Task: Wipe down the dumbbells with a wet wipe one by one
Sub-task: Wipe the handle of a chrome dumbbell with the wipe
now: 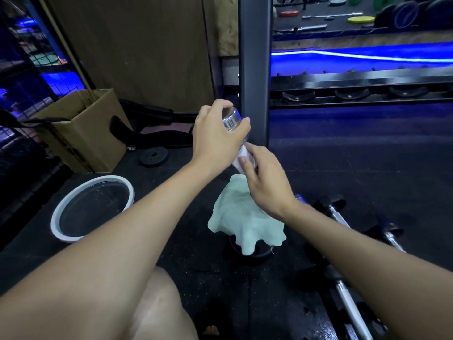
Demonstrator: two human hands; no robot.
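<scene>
A dumbbell stands tilted on the floor, and its chrome upper end (231,120) shows between the fingers of my left hand (218,133), which grips it from above. Just below, my right hand (267,182) holds a pale green wet cloth (245,222) wrapped round the bar. The cloth hangs down and hides most of the bar and the black lower plate (255,256). Two more chrome-handled dumbbells (340,217) (350,305) lie on the floor to the right.
A white-rimmed basin (61,217) sits on the floor at the left. Behind it are a cardboard box (90,141) and a small loose weight plate (154,157). A grey rack post (255,69) rises right behind my hands. My bare knee is at the bottom.
</scene>
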